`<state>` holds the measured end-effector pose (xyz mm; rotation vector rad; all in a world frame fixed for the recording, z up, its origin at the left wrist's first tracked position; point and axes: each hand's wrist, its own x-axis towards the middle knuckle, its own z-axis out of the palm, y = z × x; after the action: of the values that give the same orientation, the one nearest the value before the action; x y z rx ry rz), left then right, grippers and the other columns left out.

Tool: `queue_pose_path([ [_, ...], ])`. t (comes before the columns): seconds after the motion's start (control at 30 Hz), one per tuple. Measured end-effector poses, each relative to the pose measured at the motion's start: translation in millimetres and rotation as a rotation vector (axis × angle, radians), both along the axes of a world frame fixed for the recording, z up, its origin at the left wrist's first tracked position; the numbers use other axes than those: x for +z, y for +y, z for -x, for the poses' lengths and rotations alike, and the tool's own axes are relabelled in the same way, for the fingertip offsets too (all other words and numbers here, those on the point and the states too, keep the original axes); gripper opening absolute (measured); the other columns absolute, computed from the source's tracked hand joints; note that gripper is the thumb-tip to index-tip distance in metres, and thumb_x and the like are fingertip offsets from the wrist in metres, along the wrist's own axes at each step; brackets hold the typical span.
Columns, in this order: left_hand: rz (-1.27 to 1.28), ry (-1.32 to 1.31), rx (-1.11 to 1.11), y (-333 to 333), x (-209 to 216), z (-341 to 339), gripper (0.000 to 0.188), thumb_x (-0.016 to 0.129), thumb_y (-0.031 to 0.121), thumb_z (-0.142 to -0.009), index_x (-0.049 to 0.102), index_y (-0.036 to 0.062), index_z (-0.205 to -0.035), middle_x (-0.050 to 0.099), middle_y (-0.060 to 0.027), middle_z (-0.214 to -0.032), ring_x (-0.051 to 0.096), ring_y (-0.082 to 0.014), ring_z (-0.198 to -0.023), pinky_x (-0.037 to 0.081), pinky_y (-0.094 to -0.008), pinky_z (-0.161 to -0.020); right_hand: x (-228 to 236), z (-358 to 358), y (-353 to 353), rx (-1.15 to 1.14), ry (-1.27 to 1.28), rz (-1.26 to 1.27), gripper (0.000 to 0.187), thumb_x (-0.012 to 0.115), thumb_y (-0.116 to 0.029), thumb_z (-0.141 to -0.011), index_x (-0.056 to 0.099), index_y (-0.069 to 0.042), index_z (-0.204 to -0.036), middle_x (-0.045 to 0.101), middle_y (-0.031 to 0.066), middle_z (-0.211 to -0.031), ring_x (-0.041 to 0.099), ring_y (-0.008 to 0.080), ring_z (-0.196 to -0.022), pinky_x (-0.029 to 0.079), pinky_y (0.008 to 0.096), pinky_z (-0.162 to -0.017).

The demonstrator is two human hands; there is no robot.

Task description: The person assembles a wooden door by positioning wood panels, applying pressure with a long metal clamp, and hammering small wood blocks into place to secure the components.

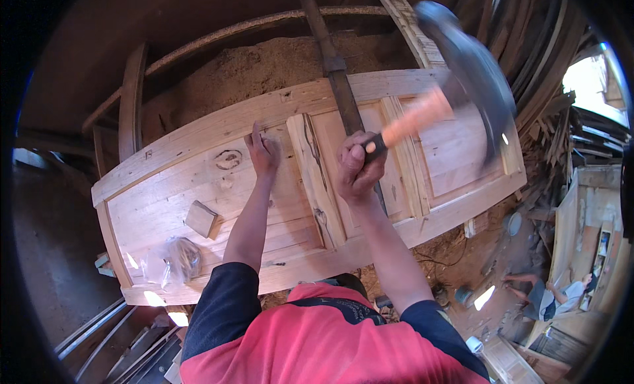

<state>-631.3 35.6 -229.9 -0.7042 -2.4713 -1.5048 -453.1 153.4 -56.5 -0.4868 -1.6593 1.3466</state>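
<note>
My right hand (360, 166) is wrapped round the handle of a hammer (416, 119), orange with a black end. Its dark head is smeared by motion at the upper right, raised over a wooden panelled door (165, 192). Over the door's left part is my left hand (264, 151), one finger stretched out and the others partly bent; I see nothing held in it. Whether it touches the wood I cannot tell. Between the hands runs an upright wooden piece (310, 166) of the door. A long metal bar (343, 93) crosses the door and passes behind my right hand.
A small wood block (201, 219) and a clear plastic bag (181, 258) with contents I cannot make out lie on the door's left side. Timber strips (541, 47) lean at the far right. A person (561, 295) is low at the right, near a bucket (464, 295).
</note>
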Motion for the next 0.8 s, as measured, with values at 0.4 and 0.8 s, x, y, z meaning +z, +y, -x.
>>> queue_pose_path([
  [0.4, -0.091, 0.012, 0.205, 20, 16, -26, 0.043, 0.058, 0.004, -0.095, 0.048, -0.0041, -0.136, 0.055, -0.0147, -0.115, 0.059, -0.0227, -0.101, 0.05, -0.0355, -0.086, -64, -134, -22, 0.045, -0.688, 0.065, 0.036, 0.055, -0.034, -0.102, 0.059, 0.001, -0.103, 0.061, 0.0273, -0.077, 0.066, 0.0455, -0.078, 0.049, 0.0478, -0.065],
  [0.8, -0.261, -0.61, -0.559, 259, 38, -80, 0.027, 0.071, 0.013, -0.094, 0.069, -0.0037, -0.114, 0.073, -0.0075, -0.095, 0.069, -0.0142, -0.086, 0.055, -0.0281, -0.079, -56, -310, -76, -0.33, -0.776, 0.565, 0.035, 0.058, -0.033, -0.102, 0.062, 0.001, -0.109, 0.058, 0.0104, -0.071, 0.056, 0.0181, -0.065, 0.045, 0.0361, -0.06],
])
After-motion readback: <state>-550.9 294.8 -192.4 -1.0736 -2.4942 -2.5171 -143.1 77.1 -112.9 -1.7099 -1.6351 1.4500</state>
